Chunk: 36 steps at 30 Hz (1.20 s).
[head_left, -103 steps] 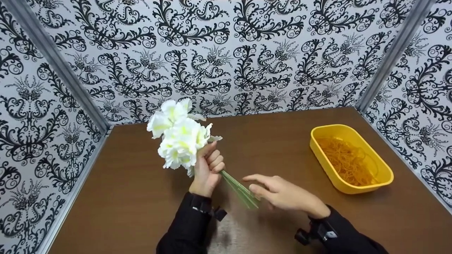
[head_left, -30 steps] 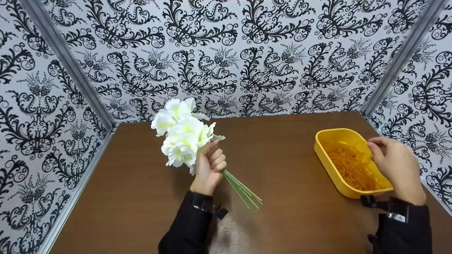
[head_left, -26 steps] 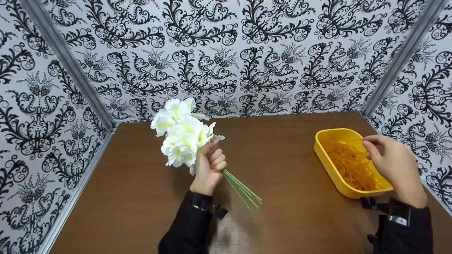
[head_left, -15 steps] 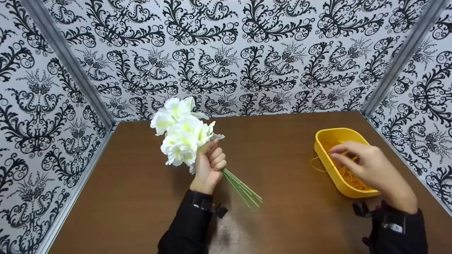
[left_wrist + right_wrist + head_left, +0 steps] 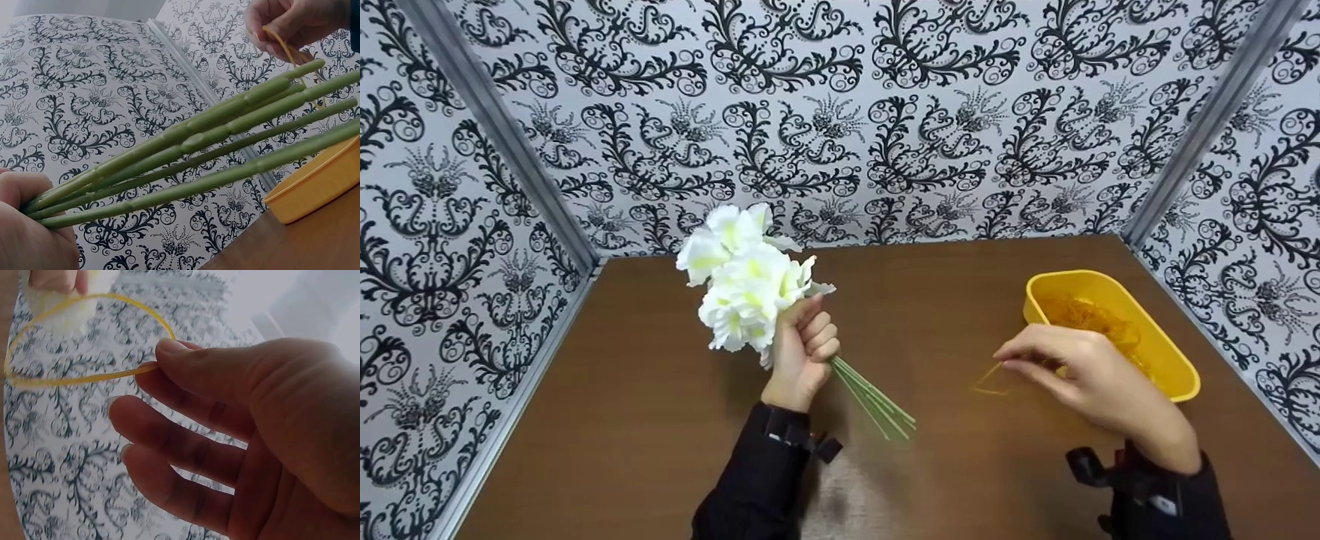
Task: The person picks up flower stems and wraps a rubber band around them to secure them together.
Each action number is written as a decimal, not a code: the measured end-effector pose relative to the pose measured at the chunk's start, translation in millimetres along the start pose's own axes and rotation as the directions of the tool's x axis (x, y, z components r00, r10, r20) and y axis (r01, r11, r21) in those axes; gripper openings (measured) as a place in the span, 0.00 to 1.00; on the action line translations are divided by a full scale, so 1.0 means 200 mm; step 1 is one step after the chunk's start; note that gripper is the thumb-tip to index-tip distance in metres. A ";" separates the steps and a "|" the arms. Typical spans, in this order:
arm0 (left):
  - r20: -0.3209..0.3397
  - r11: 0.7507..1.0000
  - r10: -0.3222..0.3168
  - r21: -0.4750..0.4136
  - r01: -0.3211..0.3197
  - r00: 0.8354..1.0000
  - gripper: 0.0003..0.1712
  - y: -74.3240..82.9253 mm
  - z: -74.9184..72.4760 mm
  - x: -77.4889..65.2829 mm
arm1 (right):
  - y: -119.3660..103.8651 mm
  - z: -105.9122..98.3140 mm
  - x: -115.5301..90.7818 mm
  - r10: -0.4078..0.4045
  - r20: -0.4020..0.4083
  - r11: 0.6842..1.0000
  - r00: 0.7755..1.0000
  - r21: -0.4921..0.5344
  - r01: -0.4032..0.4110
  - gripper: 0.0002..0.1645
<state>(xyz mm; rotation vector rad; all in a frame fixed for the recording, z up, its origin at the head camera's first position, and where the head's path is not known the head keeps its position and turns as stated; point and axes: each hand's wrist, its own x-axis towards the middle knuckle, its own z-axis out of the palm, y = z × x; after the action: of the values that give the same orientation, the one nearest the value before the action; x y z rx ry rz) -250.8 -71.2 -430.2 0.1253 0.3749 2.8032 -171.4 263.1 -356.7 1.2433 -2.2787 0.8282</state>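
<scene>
My left hand (image 5: 804,349) grips a bunch of white artificial flowers (image 5: 742,281) just below the blooms. Its green stems (image 5: 874,397) stick out of the fist toward the lower right, and the left wrist view shows several of these stems (image 5: 191,149) fanned apart. Between thumb and index finger, my right hand (image 5: 1087,379) pinches a yellow rubber band (image 5: 988,382). In the right wrist view the rubber band (image 5: 84,377) hangs as an open loop from the fingertips, the other fingers (image 5: 157,427) loosely bent. This hand is right of the stem ends, apart from them.
A yellow plastic tub (image 5: 1166,367) filled with a tangle of rubber bands (image 5: 1084,315) stands on the right of the brown table (image 5: 660,420), partly behind my right hand. Patterned black-and-white panels (image 5: 810,120) with grey metal edges enclose the back and sides.
My right hand moved from the stem ends to the tub, then came back left and toward me with a rubber band pinched in it. The left hand and flowers stayed nearly in place.
</scene>
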 end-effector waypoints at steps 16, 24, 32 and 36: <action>-0.019 1.000 -0.006 0.006 0.006 1.000 0.27 -0.01 0.00 0.00 | -0.12 0.23 0.19 -0.183 0.046 0.976 0.982 0.127 0.176 0.14; 0.006 1.000 -0.013 0.013 0.013 1.000 0.28 -0.02 -0.01 0.00 | -0.12 0.23 0.17 -0.188 0.063 0.973 0.980 0.149 0.177 0.11; 0.001 1.000 -0.006 0.021 0.006 1.000 0.28 -0.02 -0.01 0.01 | -0.12 0.21 0.16 -0.180 0.068 0.973 0.981 0.156 0.168 0.11; -0.009 1.000 -0.007 0.021 0.008 1.000 0.28 -0.03 -0.01 0.01 | -0.12 0.21 0.16 -0.185 0.083 0.973 0.979 0.159 0.170 0.11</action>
<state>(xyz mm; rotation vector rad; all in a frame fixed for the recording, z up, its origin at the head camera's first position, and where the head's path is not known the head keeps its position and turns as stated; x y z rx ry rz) -250.6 -66.7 -433.7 0.1153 0.4058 2.7940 -170.0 204.4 -361.7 1.5616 -2.1713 0.9062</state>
